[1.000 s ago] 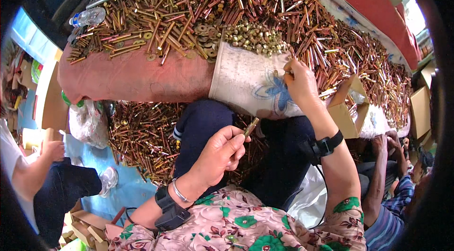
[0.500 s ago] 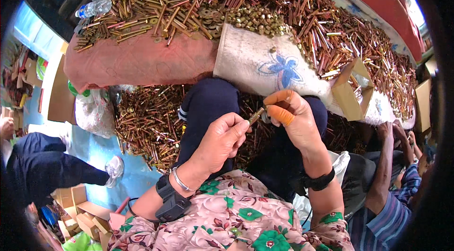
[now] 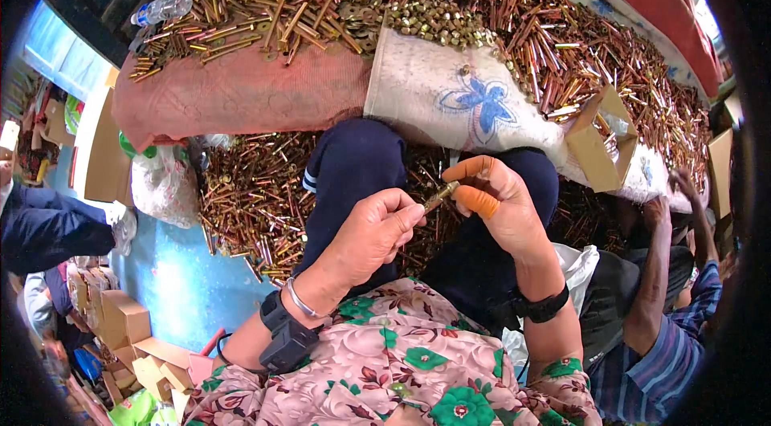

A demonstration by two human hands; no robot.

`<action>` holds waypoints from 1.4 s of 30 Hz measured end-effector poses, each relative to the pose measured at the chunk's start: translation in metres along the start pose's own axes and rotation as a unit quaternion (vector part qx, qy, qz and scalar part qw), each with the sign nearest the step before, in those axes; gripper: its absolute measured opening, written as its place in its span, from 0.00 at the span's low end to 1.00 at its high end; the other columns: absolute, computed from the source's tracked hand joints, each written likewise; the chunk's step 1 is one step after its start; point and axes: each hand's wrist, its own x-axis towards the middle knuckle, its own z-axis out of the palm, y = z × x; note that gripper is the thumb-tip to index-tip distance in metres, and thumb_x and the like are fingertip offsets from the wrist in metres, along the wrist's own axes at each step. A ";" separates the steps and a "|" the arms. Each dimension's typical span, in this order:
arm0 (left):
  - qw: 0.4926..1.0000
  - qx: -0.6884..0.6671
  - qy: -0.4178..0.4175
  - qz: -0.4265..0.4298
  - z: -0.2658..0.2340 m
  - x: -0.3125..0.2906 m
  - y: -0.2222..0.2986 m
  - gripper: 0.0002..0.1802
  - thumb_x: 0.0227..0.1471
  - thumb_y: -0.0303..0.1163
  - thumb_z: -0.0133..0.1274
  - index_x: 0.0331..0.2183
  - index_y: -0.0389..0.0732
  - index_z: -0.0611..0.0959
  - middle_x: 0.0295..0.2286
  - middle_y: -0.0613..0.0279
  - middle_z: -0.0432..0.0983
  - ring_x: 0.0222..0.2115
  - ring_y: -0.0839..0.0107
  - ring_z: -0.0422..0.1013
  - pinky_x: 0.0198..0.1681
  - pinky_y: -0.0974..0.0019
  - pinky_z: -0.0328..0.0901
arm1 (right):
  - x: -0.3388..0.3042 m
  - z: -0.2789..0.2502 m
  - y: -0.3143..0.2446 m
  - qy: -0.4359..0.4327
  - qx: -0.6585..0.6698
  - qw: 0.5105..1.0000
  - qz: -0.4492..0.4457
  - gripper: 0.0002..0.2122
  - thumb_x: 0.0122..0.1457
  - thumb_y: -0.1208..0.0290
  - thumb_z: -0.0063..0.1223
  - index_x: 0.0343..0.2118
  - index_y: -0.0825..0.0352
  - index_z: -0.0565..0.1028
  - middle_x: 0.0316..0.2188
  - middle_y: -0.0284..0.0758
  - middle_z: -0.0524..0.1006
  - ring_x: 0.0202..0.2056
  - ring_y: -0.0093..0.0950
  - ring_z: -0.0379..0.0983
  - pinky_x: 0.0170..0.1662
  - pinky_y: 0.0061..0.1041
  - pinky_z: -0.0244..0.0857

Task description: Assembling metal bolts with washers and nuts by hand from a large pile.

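My left hand (image 3: 371,232) pinches a short brass-coloured bolt (image 3: 438,198) between thumb and fingertips, its threaded end pointing up and right. My right hand (image 3: 502,203) wears orange covers on two fingers, which close around the bolt's far end. Whether a separate nut sits on that end is too small to tell. Both hands are above my knees. Beyond them, a heap of brass-coloured nuts (image 3: 438,25) lies on a white cloth (image 3: 426,81) with a blue flower. Beside the nuts are flat washers (image 3: 359,18) and long bolts (image 3: 297,20).
A pinkish cloth roll (image 3: 249,97) edges the heap at left. More bolts (image 3: 249,209) cover the floor under it. A plastic bottle (image 3: 162,8) lies far left, an open carton (image 3: 598,145) at right. Another person's arm (image 3: 650,289) reaches in at right; cardboard boxes (image 3: 124,322) stand lower left.
The right fingers have parted slightly at the bolt's end, showing more of it. A person walking at the left has moved further left. The left hand still grips the bolt.
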 end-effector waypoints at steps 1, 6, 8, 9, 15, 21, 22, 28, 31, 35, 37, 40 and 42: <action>1.000 0.001 -0.006 -0.003 0.000 -0.001 0.000 0.10 0.55 0.36 0.48 0.27 0.40 0.72 0.15 0.75 0.59 0.13 0.87 0.51 0.13 0.83 0.45 | -0.001 -0.001 0.000 0.000 0.000 1.000 0.001 0.08 0.53 0.77 0.52 0.37 0.69 0.73 0.27 0.27 0.72 0.26 0.14 0.63 0.31 0.13 0.59; 1.000 0.011 -0.013 -0.005 0.000 -0.001 -0.001 0.10 0.54 0.36 0.48 0.27 0.40 0.72 0.15 0.75 0.58 0.13 0.87 0.51 0.13 0.83 0.45 | -0.002 -0.003 0.000 -0.013 -0.072 0.997 0.008 0.07 0.53 0.75 0.54 0.34 0.69 0.73 0.25 0.26 0.71 0.24 0.14 0.63 0.28 0.15 0.59; 1.000 0.029 -0.007 0.004 0.002 -0.002 0.001 0.10 0.54 0.36 0.48 0.27 0.40 0.72 0.15 0.75 0.59 0.13 0.87 0.51 0.13 0.82 0.45 | -0.003 -0.003 0.004 0.004 -0.082 0.997 0.002 0.06 0.53 0.73 0.54 0.32 0.69 0.72 0.23 0.26 0.71 0.24 0.14 0.63 0.27 0.15 0.59; 1.000 0.029 -0.007 0.003 0.003 -0.002 0.000 0.10 0.54 0.36 0.48 0.27 0.40 0.72 0.15 0.75 0.59 0.13 0.87 0.51 0.13 0.82 0.45 | -0.003 -0.003 0.006 0.021 -0.093 0.995 -0.004 0.07 0.53 0.71 0.54 0.31 0.68 0.72 0.22 0.26 0.70 0.23 0.14 0.63 0.26 0.15 0.59; 0.997 0.074 -0.005 0.037 0.003 0.000 -0.001 0.09 0.54 0.35 0.48 0.26 0.41 0.72 0.15 0.76 0.58 0.13 0.87 0.51 0.13 0.82 0.46 | -0.001 0.004 0.005 0.039 -0.106 0.994 -0.002 0.08 0.54 0.68 0.54 0.28 0.69 0.71 0.18 0.25 0.68 0.20 0.14 0.61 0.23 0.15 0.57; 0.989 0.130 0.037 0.063 0.003 0.002 -0.001 0.09 0.54 0.34 0.47 0.25 0.41 0.72 0.15 0.76 0.60 0.14 0.87 0.52 0.14 0.81 0.47 | -0.001 0.013 0.000 0.051 0.001 0.997 0.050 0.04 0.56 0.74 0.49 0.27 0.66 0.69 0.18 0.22 0.64 0.19 0.11 0.57 0.21 0.12 0.50; 0.989 0.130 0.028 0.063 0.003 0.002 -0.001 0.09 0.54 0.34 0.47 0.25 0.41 0.72 0.15 0.76 0.60 0.14 0.87 0.53 0.14 0.81 0.47 | -0.002 0.011 0.001 0.051 0.001 0.997 0.051 0.04 0.56 0.74 0.49 0.27 0.66 0.69 0.18 0.22 0.64 0.19 0.11 0.57 0.21 0.12 0.50; 0.986 0.149 0.013 0.069 0.003 0.001 -0.003 0.09 0.54 0.35 0.47 0.26 0.41 0.72 0.16 0.76 0.60 0.14 0.87 0.53 0.14 0.82 0.48 | -0.006 0.006 0.010 0.056 -0.118 0.991 0.011 0.08 0.56 0.69 0.51 0.29 0.69 0.71 0.16 0.25 0.66 0.20 0.14 0.60 0.23 0.16 0.56; 0.988 0.138 0.013 0.064 0.005 -0.001 -0.004 0.09 0.55 0.35 0.47 0.26 0.41 0.72 0.16 0.76 0.60 0.14 0.87 0.53 0.14 0.82 0.48 | -0.007 0.010 0.007 0.048 -0.083 0.995 -0.007 0.07 0.56 0.69 0.50 0.30 0.69 0.71 0.17 0.26 0.67 0.20 0.15 0.60 0.23 0.15 0.56; 0.986 0.153 0.017 0.064 0.002 0.000 -0.007 0.09 0.55 0.35 0.47 0.26 0.41 0.72 0.16 0.76 0.60 0.14 0.88 0.53 0.14 0.82 0.48 | -0.006 0.004 0.013 0.039 -0.148 0.988 -0.019 0.07 0.57 0.71 0.49 0.32 0.69 0.70 0.20 0.27 0.69 0.20 0.16 0.62 0.24 0.15 0.58; 0.988 0.138 0.013 0.067 0.001 -0.001 -0.006 0.09 0.55 0.35 0.47 0.26 0.41 0.72 0.16 0.76 0.60 0.14 0.88 0.53 0.14 0.82 0.48 | -0.006 0.005 0.012 0.031 0.027 0.997 0.058 0.06 0.56 0.71 0.49 0.32 0.69 0.70 0.21 0.27 0.69 0.20 0.16 0.62 0.24 0.15 0.58; 0.988 0.135 0.013 0.069 0.004 -0.004 -0.003 0.09 0.55 0.34 0.47 0.26 0.41 0.72 0.16 0.76 0.60 0.14 0.88 0.53 0.14 0.82 0.48 | -0.009 0.008 0.003 0.036 -0.156 0.987 -0.031 0.05 0.57 0.72 0.49 0.30 0.68 0.69 0.21 0.27 0.68 0.20 0.16 0.62 0.24 0.15 0.58; 0.988 0.143 0.015 0.064 0.004 -0.001 -0.002 0.09 0.55 0.34 0.47 0.26 0.41 0.72 0.16 0.76 0.60 0.14 0.88 0.53 0.14 0.82 0.48 | -0.005 0.004 0.010 0.045 -0.137 0.990 -0.006 0.05 0.56 0.72 0.49 0.29 0.68 0.69 0.20 0.27 0.68 0.20 0.16 0.62 0.24 0.16 0.58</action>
